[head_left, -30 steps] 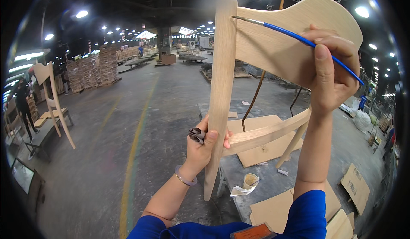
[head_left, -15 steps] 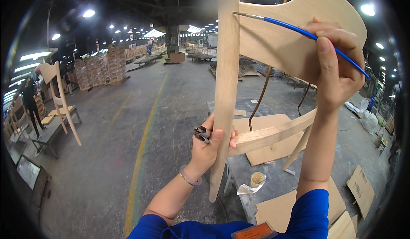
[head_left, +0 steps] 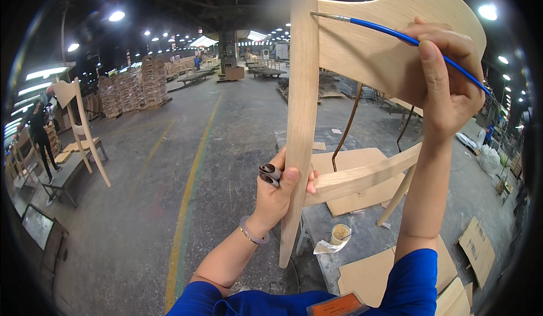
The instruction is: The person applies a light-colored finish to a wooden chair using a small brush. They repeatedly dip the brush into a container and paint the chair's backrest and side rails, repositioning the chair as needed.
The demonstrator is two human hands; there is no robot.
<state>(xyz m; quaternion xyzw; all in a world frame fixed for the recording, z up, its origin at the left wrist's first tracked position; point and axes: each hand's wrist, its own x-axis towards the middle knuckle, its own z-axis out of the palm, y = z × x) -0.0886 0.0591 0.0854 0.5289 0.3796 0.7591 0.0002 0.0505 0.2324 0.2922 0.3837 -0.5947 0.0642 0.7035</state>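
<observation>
A pale wooden chair frame with a broad curved backrest (head_left: pixel 379 44) stands before me. My left hand (head_left: pixel 277 186) is closed round its upright post (head_left: pixel 301 90), near the joint with the curved lower rail (head_left: pixel 367 179). Two dark-ended, tube-like objects (head_left: pixel 269 174) stick out between the fingers of that hand; their kind is unclear. My right hand (head_left: pixel 452 84) pinches a thin blue-handled paintbrush (head_left: pixel 384 30) in front of the backrest. The brush tip touches the post near its joint with the backrest.
Below, a grey worktable (head_left: pixel 328 265) bears cardboard sheets and a small cup of tan paste (head_left: pixel 340 234) on white paper. Another chair frame (head_left: pixel 85 129) stands on a bench at the left, near a person (head_left: pixel 39 138). Wrapped wooden stacks (head_left: pixel 133 90) stand farther back.
The view has shifted slightly. Both hands keep their grips, and the brush tip stays at the joint between post and backrest.
</observation>
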